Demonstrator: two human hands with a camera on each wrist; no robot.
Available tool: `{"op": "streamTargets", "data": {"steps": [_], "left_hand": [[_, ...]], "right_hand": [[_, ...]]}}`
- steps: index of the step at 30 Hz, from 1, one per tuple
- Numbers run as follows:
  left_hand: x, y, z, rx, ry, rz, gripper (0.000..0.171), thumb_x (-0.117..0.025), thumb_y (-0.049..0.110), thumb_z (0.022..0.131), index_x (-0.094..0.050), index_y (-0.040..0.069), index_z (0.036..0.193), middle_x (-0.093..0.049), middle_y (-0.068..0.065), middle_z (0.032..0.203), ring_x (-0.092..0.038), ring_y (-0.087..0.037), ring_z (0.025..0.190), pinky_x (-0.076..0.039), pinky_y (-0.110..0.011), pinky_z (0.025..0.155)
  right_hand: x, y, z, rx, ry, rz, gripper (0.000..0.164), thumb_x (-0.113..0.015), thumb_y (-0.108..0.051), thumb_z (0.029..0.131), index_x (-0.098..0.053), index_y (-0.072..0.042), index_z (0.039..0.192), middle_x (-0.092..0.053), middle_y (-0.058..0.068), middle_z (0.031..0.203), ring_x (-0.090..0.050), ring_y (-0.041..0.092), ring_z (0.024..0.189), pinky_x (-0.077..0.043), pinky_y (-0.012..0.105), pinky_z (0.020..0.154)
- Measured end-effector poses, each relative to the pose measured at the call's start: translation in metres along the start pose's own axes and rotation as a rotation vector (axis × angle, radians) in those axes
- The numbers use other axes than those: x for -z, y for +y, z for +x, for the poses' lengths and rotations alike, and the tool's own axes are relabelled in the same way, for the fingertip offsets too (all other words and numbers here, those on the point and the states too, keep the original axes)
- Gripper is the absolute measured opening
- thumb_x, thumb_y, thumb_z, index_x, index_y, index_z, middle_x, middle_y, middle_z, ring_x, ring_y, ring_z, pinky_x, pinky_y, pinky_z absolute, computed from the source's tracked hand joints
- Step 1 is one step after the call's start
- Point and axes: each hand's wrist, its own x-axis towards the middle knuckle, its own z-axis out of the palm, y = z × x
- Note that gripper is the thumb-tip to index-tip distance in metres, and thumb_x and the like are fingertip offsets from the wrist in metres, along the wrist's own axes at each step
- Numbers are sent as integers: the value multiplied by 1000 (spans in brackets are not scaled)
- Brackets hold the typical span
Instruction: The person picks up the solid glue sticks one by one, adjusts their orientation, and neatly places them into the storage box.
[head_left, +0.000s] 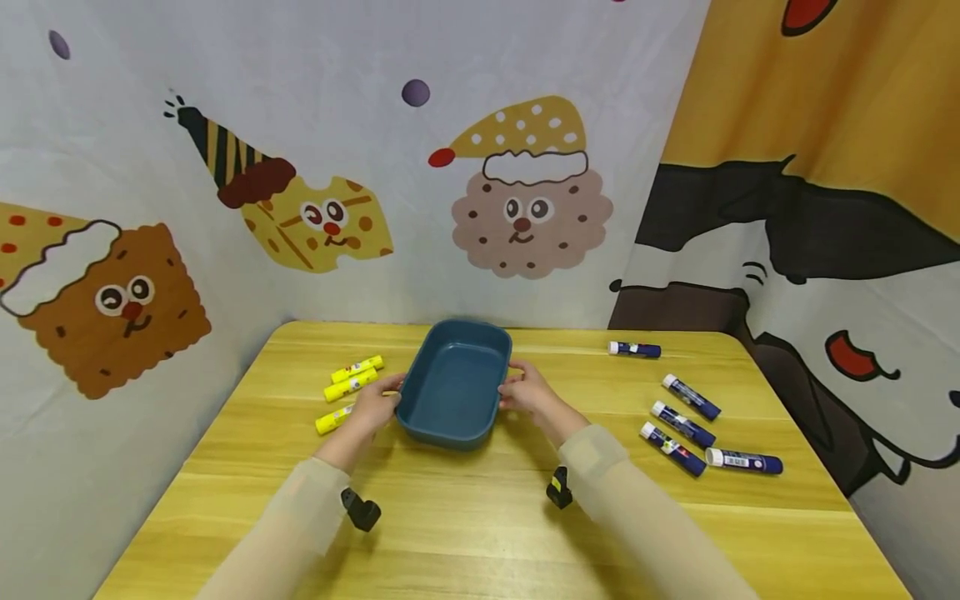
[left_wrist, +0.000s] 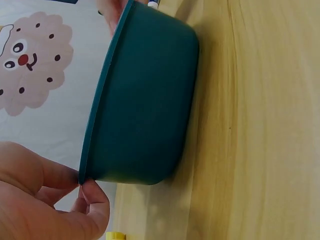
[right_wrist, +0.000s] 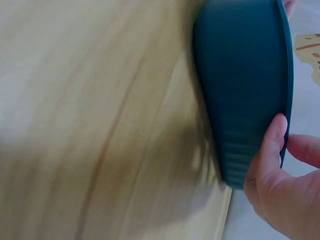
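Note:
A dark teal rectangular plastic bin (head_left: 453, 387) with rounded corners and nothing inside sits at the middle of the table, held from both sides. My left hand (head_left: 377, 402) pinches its left rim between thumb and fingers; the left wrist view shows this grip at the rim of the bin (left_wrist: 145, 95). On the opposite side my right hand (head_left: 531, 392) holds the right rim, thumb over the edge and fingers along the outer wall, as the right wrist view shows on the bin (right_wrist: 245, 85). Several yellow glue sticks (head_left: 351, 385) lie just left of my left hand.
Several dark blue tubes with white caps, like glue sticks (head_left: 682, 425), lie scattered on the right of the wooden table (head_left: 450, 533). One more blue tube (head_left: 634, 350) lies near the back edge. A cartoon-printed curtain (head_left: 420, 250) hangs behind the table.

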Motion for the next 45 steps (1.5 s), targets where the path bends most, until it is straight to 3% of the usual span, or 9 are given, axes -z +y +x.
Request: {"op": "streamTargets", "data": {"steps": [6,11,15,18,22,25,31,37,45], "left_hand": [[1,1,4,-37,-14,65,45,-39,0,96,-44,4,140,-46,-21,134,-53,-27,101,-44,-26,71],[-2,-3,0,-27,78,28,43,-42,8,97,-44,2,140,-47,-22,133,-50,-29,113,-45,-32,86],[-6,-4,-11,11,148,-51,46,-43,10,97,-39,-1,141,-44,-24,134,-46,-32,119,-43,-41,96],[-10,-3,-22,40,154,-146,48,-42,9,97,-35,-3,143,-40,-25,135,-44,-33,119,-42,-46,100],[-18,-5,-34,65,151,-227,51,-44,6,95,-32,-3,144,-38,-23,131,-47,-31,111,-43,-46,99],[-24,-8,-38,53,163,-230,54,-48,3,91,-32,-5,143,-39,-23,128,-52,-25,98,-47,-39,91],[-35,-13,-42,1,196,-256,55,-50,-3,89,-32,-10,141,-40,-27,124,-52,-17,79,-50,-26,72],[-41,-16,-43,10,200,-350,53,-48,-6,91,-32,-10,141,-38,-23,117,-50,-10,67,-49,-17,61],[-40,-14,-41,26,211,-395,48,-47,-4,94,-37,-7,140,-37,-18,116,-52,-8,64,-49,-16,60]], "right_hand": [[2,4,-11,-10,-17,58,65,-52,11,89,-16,2,142,-41,12,96,-52,15,63,-54,26,61],[8,0,-9,-2,4,19,66,-54,7,89,-17,1,142,-45,16,106,-52,17,68,-56,33,69],[25,-12,7,55,91,-143,62,-57,-4,90,-24,-1,143,-44,16,111,-49,17,72,-53,40,77],[40,-22,21,107,126,-351,58,-55,-13,94,-29,-4,145,-44,18,121,-53,22,86,-50,43,84],[54,-33,36,202,89,-629,57,-50,-20,97,-27,-4,147,-38,24,140,-47,37,119,-43,49,97],[54,-40,43,249,53,-727,56,-48,-20,98,-26,-4,148,-33,23,146,-38,40,130,-39,51,101],[38,-43,53,263,19,-786,52,-43,-16,100,-27,-3,148,-35,21,147,-38,38,132,-37,49,104],[29,-37,61,292,63,-754,45,-37,-10,101,-35,-2,145,-43,22,141,-40,36,131,-38,48,103],[42,-29,59,241,115,-696,39,-34,-4,99,-50,-1,134,-49,23,134,-50,34,112,-44,38,80]]}}
